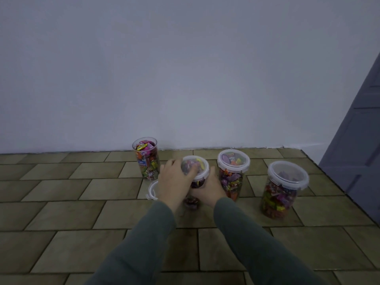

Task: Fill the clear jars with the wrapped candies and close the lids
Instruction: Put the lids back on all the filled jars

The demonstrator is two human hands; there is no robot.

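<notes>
Four candy jars stand on the tiled floor (61,182). Left hand (174,182) presses a lid (196,167) onto the middle jar (197,183), gripped by the right hand (207,190); the open jar (147,159) and spare lid (152,190) likely come next.

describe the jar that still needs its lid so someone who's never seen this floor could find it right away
Follow the white wall down to where it meets the tiled floor. Of the four candy-filled clear jars there, the open jar is farthest left and closest to the wall. Unlike the other three, it has no white lid.
</notes>
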